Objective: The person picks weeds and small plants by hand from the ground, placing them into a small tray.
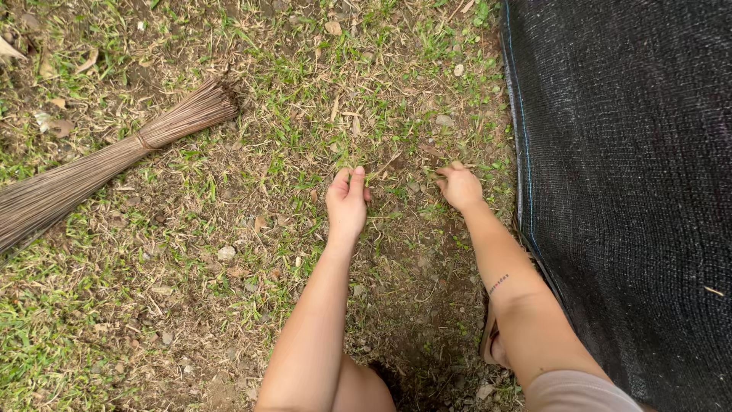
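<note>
The person's left hand reaches down to the patchy grass, its fingers pressed together and pinching a small tuft of grass blades at about 12 o'clock from the hand. The right hand, at 3 o'clock from the left, has its fingers curled tight on the grass. A twig broom lies well apart at 9 o'clock, and a black mesh net covers the ground at 3 o'clock.

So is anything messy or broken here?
Nothing looks broken. The stick broom lies flat on the patchy grass, away from both hands. The left hand and right hand pinch at grass and dry bits. The black mesh sheet lies flat beside them.
</note>
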